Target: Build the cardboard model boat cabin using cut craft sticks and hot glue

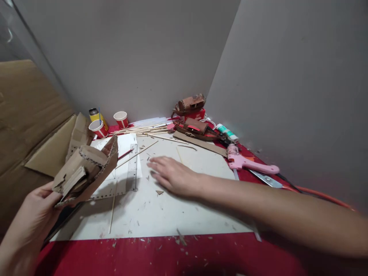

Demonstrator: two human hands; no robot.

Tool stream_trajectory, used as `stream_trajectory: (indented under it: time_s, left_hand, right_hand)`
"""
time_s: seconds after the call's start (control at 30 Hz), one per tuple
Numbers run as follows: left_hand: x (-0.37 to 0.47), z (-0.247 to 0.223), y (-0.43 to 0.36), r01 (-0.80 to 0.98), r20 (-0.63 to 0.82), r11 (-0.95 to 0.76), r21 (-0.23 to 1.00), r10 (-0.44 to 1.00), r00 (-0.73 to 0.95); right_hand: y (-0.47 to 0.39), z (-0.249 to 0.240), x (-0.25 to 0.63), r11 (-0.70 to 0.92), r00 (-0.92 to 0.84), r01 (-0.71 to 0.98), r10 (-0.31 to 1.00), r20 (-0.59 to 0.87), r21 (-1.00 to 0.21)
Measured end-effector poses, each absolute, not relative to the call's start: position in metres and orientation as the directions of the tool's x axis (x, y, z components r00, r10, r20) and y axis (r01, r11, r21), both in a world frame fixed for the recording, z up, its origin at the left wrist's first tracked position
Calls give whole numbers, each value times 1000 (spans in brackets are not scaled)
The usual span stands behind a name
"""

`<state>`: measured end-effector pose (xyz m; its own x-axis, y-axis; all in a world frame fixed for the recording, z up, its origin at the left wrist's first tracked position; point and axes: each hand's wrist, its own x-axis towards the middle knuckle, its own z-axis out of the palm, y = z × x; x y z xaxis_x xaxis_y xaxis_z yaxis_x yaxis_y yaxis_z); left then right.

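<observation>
My left hand point(37, 211) grips one end of a cardboard model boat point(86, 168), thumb on top, lifted above the left part of the table. The boat has a rounded cabin, raw corrugated edges and a raised pointed end. My right hand point(172, 174) reaches across the middle of a white board point(161, 218), palm down with fingers stretched out and nothing visible in them; whether it touches the board I cannot tell. Close to its fingers lie a small cardboard scrap point(159, 192), a thin wooden stick point(138, 154) and a clear ruler point(132, 168) on white paper.
A pink glue gun point(250, 163) and scissors point(267, 179) lie at right. Behind are two brown model boats point(191, 102), a cardboard strip point(201, 143), several sticks point(143, 131), paper cups point(120, 119) and a yellow bottle point(94, 114). A large cardboard sheet point(28, 115) stands left.
</observation>
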<state>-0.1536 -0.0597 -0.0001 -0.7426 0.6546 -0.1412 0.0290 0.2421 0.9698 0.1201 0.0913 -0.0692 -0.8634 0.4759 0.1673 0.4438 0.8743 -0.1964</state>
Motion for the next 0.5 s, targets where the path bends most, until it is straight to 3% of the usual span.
stream_trajectory:
  time_s: [0.1, 0.3, 0.5]
  left_hand:
    - [-165, -15, -58, -61, -182, 192, 980, 715, -675]
    - [-185, -37, -60, -140, -222, 173, 975, 775, -591]
    - [-187, -38, -64, -109, -168, 128, 986, 790, -589]
  right_hand:
    - [147, -65, 89, 840, -823, 530, 543, 167, -120]
    - [203, -66, 61, 871, -872, 489, 490, -14, 46]
    - [205, -61, 86, 879, -874, 472, 477, -95, 72]
